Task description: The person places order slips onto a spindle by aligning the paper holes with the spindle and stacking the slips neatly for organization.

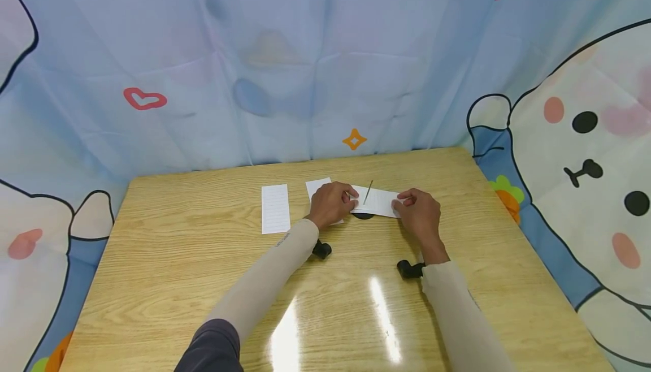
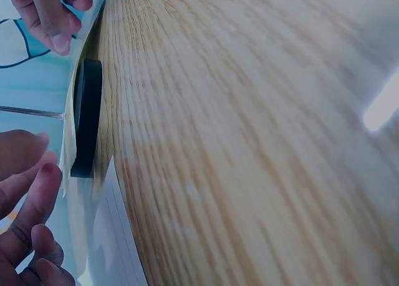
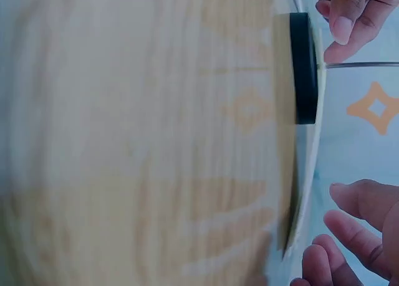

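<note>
A bill spike shows its thin upright metal rod [image 1: 368,191] and black round base [image 1: 363,216]. A lined white paper slip [image 1: 378,201] lies over the base, with the rod rising through it. My left hand [image 1: 329,203] is at the slip's left end; its fingertips come down close to the rod, and I cannot tell how firmly they touch. My right hand [image 1: 421,213] is at the slip's right end. In the right wrist view its thumb and fingers [image 3: 358,227] are spread a little apart from the slip's bent edge.
A lined slip [image 1: 275,209] lies flat on the wooden table [image 1: 178,270] at the left. Another slip [image 1: 317,184] lies partly under my left hand. Black wrist devices [image 1: 409,269] hang at both wrists. A patterned curtain [image 1: 285,78] stands behind the table.
</note>
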### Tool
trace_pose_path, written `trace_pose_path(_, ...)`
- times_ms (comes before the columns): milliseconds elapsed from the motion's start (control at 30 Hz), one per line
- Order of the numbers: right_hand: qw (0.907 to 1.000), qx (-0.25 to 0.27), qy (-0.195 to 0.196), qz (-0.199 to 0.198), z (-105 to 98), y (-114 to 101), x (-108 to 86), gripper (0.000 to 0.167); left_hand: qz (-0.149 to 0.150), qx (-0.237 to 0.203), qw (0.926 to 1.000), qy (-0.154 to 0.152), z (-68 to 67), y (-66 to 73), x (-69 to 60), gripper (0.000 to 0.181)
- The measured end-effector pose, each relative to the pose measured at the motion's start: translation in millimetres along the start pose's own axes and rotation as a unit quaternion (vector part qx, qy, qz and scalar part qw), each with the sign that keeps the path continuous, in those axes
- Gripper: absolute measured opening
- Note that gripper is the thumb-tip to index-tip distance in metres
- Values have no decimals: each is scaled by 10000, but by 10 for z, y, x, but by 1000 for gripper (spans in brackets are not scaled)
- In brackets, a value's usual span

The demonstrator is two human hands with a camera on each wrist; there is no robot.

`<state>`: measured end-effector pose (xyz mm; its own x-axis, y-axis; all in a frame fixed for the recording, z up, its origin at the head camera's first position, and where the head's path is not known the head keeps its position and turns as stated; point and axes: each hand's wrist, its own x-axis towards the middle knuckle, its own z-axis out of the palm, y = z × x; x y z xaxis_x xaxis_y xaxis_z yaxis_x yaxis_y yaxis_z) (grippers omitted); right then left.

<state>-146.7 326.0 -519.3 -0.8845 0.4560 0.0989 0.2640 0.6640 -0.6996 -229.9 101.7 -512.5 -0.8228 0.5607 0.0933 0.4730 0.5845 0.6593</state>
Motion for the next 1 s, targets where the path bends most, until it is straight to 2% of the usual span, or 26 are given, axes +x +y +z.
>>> trace_pose_path(267, 9992, 285, 262, 62, -24, -123, -42, 22, 248, -173, 9995, 131, -68, -40, -24, 15)
trace_pose_path(433, 9984, 437, 366, -54, -44, -210, -91, 24, 407, -305, 9985, 197, -119, -67, -36, 16)
trace_pose_path(667, 9954, 736, 508, -344, -73, -374, -202, 26, 443, -384, 9981, 187, -196, -80, -69, 19)
trace_pose_path(1000, 9918, 1009, 698, -366, -71, -581, -348, 27, 367, -460, 9982, 133, -283, -85, -71, 22)
